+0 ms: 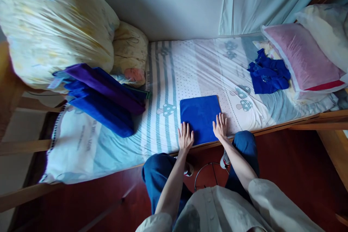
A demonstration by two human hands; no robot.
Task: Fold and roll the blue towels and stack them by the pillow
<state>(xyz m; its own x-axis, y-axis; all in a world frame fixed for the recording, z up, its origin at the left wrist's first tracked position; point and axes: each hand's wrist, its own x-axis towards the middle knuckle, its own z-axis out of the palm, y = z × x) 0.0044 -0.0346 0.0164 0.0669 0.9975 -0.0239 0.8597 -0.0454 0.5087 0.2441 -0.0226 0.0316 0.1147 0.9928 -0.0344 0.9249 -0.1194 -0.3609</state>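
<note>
A flat, squared piece of blue cloth (pixel 200 116) lies on the bed at its front edge, directly before me. My left hand (pixel 186 137) rests flat on its near left corner, fingers stretched out. On the opposite side, my right hand (pixel 220 127) lies over the cloth's right edge with its fingers apart. Neither hand grips anything. Whether the cloth is folded into layers cannot be made out. Farther left, folded blue cloths (pixel 100 107) lie together with a folded purple cloth (pixel 108 88). A crumpled blue cloth (pixel 268 72) lies to the right.
A patterned sheet (pixel 187 58) covers the bed. Large yellowish bedding (pixel 62 25) is piled at the left end, and a pink pillow (pixel 304 54) lies at the right. A pale curtain (pixel 252 3) hangs behind. Wooden rails (pixel 27 146) border the left end.
</note>
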